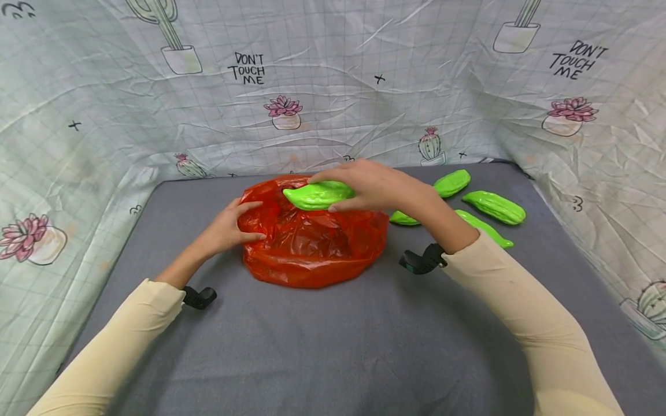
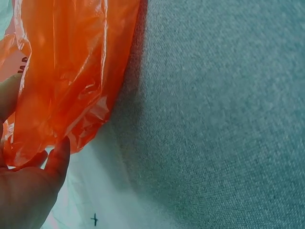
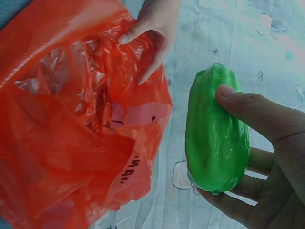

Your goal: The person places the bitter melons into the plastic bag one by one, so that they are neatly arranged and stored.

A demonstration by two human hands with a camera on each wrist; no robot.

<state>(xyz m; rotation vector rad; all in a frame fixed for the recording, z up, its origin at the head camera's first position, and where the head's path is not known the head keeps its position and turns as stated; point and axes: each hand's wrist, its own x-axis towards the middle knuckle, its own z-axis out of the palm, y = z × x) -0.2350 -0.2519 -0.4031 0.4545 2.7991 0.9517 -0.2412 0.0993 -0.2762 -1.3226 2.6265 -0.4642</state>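
A red plastic bag [image 1: 307,271] stands on the grey cloth with its mouth spread wide. My left hand [image 1: 226,228] holds its left rim, thumb and a finger reaching inside; in the left wrist view the thin orange-red plastic [image 2: 76,62] lies between thumb and fingers. Over the bag's mouth, my right hand [image 1: 372,184] grips a bright green, ridged bitter melon [image 1: 314,196], its pointed end toward the left. The right wrist view shows the thumb on one side of this bitter melon [image 3: 217,133] and the fingers round the other.
Several more bitter melons lie right of the bag: one at the back [image 1: 452,183], one farther right [image 1: 496,208], others partly behind my right forearm. A cactus-print cloth [image 1: 333,69] walls the grey surface [image 1: 333,346] at the back and both sides.
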